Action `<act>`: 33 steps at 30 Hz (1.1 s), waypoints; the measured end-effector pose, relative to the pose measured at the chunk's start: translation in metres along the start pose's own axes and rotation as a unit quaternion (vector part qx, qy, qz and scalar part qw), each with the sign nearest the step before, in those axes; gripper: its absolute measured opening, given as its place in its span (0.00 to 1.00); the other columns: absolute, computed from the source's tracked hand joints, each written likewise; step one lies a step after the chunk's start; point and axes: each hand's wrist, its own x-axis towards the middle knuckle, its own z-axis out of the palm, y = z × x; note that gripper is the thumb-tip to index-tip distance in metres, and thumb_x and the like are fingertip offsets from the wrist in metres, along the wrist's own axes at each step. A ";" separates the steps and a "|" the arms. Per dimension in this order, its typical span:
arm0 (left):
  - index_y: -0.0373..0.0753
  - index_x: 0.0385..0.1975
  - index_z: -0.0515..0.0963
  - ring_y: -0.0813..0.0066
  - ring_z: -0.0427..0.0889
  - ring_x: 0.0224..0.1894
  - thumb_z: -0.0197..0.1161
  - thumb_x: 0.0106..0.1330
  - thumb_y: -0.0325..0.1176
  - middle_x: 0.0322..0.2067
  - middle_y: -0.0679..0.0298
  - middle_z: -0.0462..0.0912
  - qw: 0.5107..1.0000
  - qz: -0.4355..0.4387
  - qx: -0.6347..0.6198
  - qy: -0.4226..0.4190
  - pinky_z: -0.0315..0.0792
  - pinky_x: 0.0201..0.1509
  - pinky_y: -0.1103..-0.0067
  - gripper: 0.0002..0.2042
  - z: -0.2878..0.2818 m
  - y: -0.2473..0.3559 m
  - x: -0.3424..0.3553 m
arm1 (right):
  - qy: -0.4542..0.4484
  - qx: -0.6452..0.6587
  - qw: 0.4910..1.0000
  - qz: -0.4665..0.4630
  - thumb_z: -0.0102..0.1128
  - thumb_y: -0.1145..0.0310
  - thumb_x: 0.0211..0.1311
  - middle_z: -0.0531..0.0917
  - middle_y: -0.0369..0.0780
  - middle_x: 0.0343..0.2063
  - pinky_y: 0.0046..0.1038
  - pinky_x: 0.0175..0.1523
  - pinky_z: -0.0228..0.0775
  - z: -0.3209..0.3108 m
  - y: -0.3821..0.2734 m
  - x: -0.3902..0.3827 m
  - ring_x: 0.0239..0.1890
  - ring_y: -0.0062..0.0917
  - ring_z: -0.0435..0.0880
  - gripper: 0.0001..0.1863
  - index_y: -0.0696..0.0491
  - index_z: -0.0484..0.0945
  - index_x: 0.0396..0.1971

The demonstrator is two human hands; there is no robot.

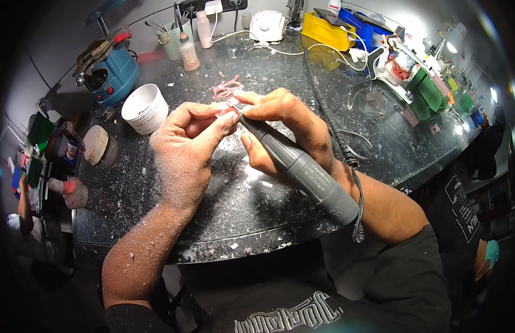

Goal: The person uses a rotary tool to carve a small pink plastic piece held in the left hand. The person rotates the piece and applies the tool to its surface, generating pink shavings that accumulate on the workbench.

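Note:
In the middle, my left hand [192, 136] pinches a small pink and whitish piece [226, 111] between thumb and fingertips. Fine pale dust covers that hand and its forearm. My right hand [295, 119] is closed around a dark grey rotary handpiece [304, 172], held like a pen. Its narrow tip end meets the pink piece, though the fingers partly hide the contact. From the handpiece's back end runs a coiled black cord [327, 111]. Just beyond my fingertips, thin pink framework-like scraps [227, 87] lie on the dusty black bench [138, 183].
Left of my hands stand a white tub [146, 111], a blue machine [110, 75] and a round pale block [96, 144]. Small bottles [188, 53] and a yellow bin [325, 30] line the back. A green-and-white device [426, 89] sits at right. Other people show at both edges.

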 end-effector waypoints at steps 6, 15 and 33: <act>0.30 0.40 0.81 0.75 0.89 0.46 0.71 0.66 0.19 0.41 0.58 0.89 0.998 0.034 0.046 0.015 0.83 0.55 0.79 0.06 0.004 0.004 -0.002 | -0.005 0.005 1.000 0.009 0.70 0.82 0.54 0.83 0.46 0.40 0.43 0.62 0.79 0.002 -0.003 0.000 0.46 0.35 0.87 0.19 0.59 0.78 0.46; 0.31 0.39 0.83 0.78 0.88 0.46 0.70 0.66 0.19 0.40 0.60 0.89 0.993 0.053 0.104 0.020 0.82 0.52 0.81 0.05 0.003 0.005 -0.005 | -0.012 0.014 1.000 0.005 0.69 0.85 0.54 0.83 0.44 0.38 0.49 0.67 0.76 0.003 -0.007 0.001 0.45 0.33 0.86 0.19 0.61 0.77 0.47; 0.31 0.42 0.83 0.77 0.88 0.47 0.68 0.66 0.17 0.42 0.59 0.89 0.993 0.068 0.097 0.029 0.81 0.53 0.81 0.07 0.003 0.003 -0.005 | -0.022 0.012 0.999 -0.021 0.71 0.84 0.54 0.83 0.44 0.40 0.48 0.69 0.74 0.006 -0.004 0.000 0.44 0.32 0.86 0.21 0.60 0.77 0.48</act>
